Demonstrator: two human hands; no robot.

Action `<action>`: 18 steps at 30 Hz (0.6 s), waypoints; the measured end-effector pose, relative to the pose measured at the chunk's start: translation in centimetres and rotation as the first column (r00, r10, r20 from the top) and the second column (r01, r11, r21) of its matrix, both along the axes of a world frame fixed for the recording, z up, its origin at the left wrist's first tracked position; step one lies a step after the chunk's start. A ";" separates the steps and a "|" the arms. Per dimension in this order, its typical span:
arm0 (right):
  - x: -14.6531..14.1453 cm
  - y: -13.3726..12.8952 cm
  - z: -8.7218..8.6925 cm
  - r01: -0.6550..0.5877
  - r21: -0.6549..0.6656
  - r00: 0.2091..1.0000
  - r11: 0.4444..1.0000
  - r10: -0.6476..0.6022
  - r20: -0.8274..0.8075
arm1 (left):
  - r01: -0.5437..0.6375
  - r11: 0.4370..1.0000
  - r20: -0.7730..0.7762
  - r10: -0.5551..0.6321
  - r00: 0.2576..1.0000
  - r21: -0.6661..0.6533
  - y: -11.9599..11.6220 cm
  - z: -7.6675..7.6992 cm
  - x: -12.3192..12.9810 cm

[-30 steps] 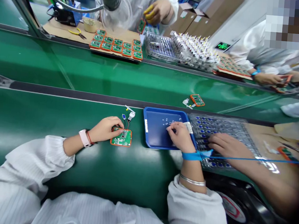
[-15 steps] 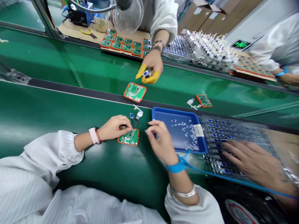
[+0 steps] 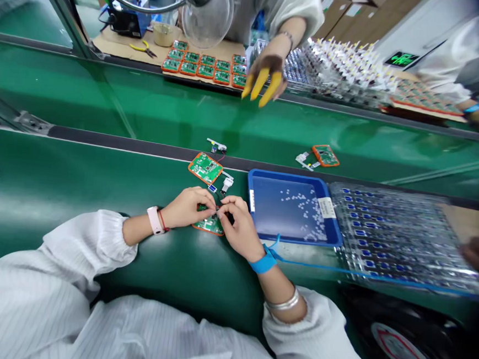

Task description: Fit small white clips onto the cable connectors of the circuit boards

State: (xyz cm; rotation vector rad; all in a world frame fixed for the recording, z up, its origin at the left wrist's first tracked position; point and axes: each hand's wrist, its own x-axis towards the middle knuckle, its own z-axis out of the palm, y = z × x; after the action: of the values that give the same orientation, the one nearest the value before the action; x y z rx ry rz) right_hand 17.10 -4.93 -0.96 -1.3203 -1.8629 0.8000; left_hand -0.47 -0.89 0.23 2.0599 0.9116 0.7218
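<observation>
A green circuit board with an orange rim (image 3: 209, 225) lies on the green table in front of me. My left hand (image 3: 191, 206) has its fingers pinched together over the board's upper left part. From the right, my right hand (image 3: 240, 224) pinches at the board's top edge, its fingertips meeting those of my left hand. What the fingertips hold is too small to tell. A white connector part (image 3: 227, 185) and a small blue part (image 3: 213, 188) lie just above the hands. Behind them, a second orange-rimmed board (image 3: 206, 168) rests near the table's far edge.
A blue tray (image 3: 274, 204) with small clear pieces stands to the right, beside clear plastic trays of blue parts (image 3: 384, 235). Across the belt, a co-worker's hand with yellow fingertips (image 3: 266, 79) hangs near rows of boards (image 3: 207, 66). Another board (image 3: 326, 155) lies on the belt.
My right hand has moved left to meet my left hand at the board. The co-worker's hand has withdrawn, and its board now rests behind mine. The hand over the plastic trays has moved away right.
</observation>
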 end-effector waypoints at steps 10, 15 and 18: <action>-0.4 0.2 0.1 0.020 -0.068 1.000 0.997 -0.019 0.006 | -0.050 0.997 -0.175 0.039 0.984 -0.061 0.7 0.9 0.5; 2.0 0.8 1.8 0.097 0.156 0.994 0.983 -0.103 0.027 | 0.059 0.988 -0.284 -0.016 0.959 0.143 -1.4 0.7 -1.0; 6.9 2.5 1.5 0.338 0.239 0.933 0.910 -0.358 0.044 | 0.138 0.963 -0.400 -0.035 0.916 0.233 -2.8 0.7 -1.5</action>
State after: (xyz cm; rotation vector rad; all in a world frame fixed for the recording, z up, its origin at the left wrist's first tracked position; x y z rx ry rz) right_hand 23.97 -2.39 0.58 -1.4978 -1.6566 0.3357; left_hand -1.97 -3.68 0.92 2.5192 0.9749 0.3959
